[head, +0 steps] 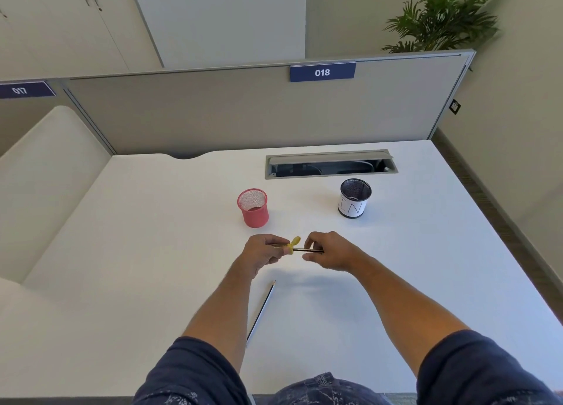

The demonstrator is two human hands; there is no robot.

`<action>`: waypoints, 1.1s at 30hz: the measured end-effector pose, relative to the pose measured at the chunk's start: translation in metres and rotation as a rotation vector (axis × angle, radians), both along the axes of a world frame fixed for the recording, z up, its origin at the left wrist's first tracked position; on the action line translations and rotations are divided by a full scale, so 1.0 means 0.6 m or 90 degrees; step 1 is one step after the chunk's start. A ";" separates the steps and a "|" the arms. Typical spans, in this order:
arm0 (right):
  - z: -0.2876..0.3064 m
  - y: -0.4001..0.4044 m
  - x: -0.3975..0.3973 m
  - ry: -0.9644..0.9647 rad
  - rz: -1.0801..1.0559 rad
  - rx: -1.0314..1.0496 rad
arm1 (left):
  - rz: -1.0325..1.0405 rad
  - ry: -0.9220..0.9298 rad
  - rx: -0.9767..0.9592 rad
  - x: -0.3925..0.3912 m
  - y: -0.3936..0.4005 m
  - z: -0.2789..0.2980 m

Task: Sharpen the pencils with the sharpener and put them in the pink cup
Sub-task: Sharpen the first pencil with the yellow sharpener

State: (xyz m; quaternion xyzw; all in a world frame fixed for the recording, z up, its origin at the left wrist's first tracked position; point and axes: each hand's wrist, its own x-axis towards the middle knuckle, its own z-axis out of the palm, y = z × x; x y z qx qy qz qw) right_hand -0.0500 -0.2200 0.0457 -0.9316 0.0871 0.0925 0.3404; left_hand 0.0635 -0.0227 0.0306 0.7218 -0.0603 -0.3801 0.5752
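I see the white desk (152,252) carrying the empty pink cup (253,209) and, well to its right, a black mesh cup with a white label (354,198). Nearer me, my left hand (261,254) pinches the yellow sharpener (293,244) while my right hand (327,250) grips a pencil (306,249) pushed into it. A second pencil (262,308) lies loose on the desk beside my left forearm.

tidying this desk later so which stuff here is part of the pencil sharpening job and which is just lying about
Part of the job:
- yellow sharpener in left hand
- pencil in right hand
- second pencil lying on the desk
- pink cup

Just lying about:
- black cup with white label
- plant
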 end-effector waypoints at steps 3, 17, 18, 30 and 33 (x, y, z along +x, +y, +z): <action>-0.005 0.000 -0.002 -0.021 -0.003 -0.036 | 0.008 0.003 -0.009 0.001 -0.002 0.001; -0.026 -0.006 -0.003 -0.285 0.053 -0.267 | 0.017 0.042 -0.031 0.003 0.001 0.003; -0.026 -0.006 -0.004 -0.277 0.052 -0.268 | 0.005 0.040 -0.033 0.003 0.003 0.004; -0.004 -0.002 0.006 0.021 -0.048 -0.024 | 0.000 -0.009 -0.029 0.002 0.006 0.009; 0.003 -0.003 0.004 0.057 -0.040 0.067 | -0.002 -0.028 -0.031 -0.001 0.006 0.010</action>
